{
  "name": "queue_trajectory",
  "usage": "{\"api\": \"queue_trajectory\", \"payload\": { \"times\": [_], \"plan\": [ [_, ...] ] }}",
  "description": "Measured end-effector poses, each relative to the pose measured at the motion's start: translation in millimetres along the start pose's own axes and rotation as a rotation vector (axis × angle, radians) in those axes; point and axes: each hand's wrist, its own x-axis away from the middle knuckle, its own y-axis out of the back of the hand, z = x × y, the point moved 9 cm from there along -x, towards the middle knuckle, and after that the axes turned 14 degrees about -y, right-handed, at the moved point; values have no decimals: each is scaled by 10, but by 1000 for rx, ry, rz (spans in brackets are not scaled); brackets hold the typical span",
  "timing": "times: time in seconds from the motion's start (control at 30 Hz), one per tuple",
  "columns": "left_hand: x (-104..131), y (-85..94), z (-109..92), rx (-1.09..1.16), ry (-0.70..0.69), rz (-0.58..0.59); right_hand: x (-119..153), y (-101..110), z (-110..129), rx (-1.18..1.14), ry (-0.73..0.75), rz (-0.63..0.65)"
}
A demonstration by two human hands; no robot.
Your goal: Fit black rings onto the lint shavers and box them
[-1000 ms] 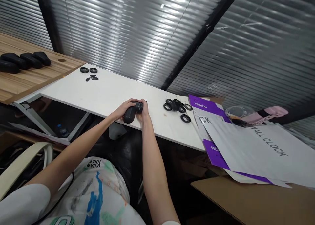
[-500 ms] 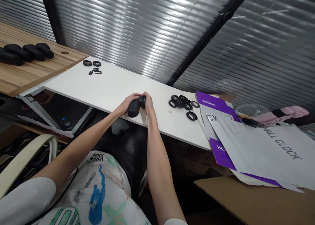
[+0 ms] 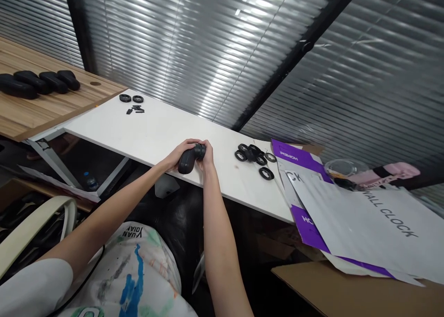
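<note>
Both hands are closed on a smooth black elongated piece with a rounded end and a ribbed cylindrical section [image 3: 186, 163], held over the near edge of a long white desk [image 3: 163, 118]. The left hand [image 3: 177, 155] curls over the long body, near where it meets the cylindrical section; the right hand [image 3: 208, 155] wraps around that section from the other side. The rounded end points back past the desk's near edge, and whether the piece touches the desktop cannot be told.

On the desk's far left corner sit two thick black rings [image 3: 125, 101] with small black pieces [image 3: 129, 111] just beside them. Toward its right end is a cluster of black rings and parts [image 3: 251, 156], and one black ring [image 3: 267, 178] lies nearer its front edge.

At the desk's right end, purple-and-white printed cardboard [image 3: 282, 148] shows upside-down letters beginning "HOME", the ending unclear. A white printed sheet [image 3: 360, 229] over it reads "WALL CLOCK"; a partly covered sheet [image 3: 294, 177] shows "CK". In front of the desk, the person's white painted-pattern shirt [image 3: 147, 261] carries "YUAN" and "DIAN", upside down.
</note>
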Motion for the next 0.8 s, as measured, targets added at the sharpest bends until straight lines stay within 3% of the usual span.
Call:
{"api": "queue_trajectory", "payload": {
  "times": [0.2,0.33,0.6,0.8],
  "plan": [
    [40,-18,-32,16,23,-35,119,-209,27,-64,141,253],
    [67,-20,13,49,106,-57,172,-213,51,-114,198,313],
    [50,-91,-4,92,75,-87,207,-191,71,69,135,255],
    [-108,-113,28,23,6,114,121,79,189,188,139,71]
  ]
}}
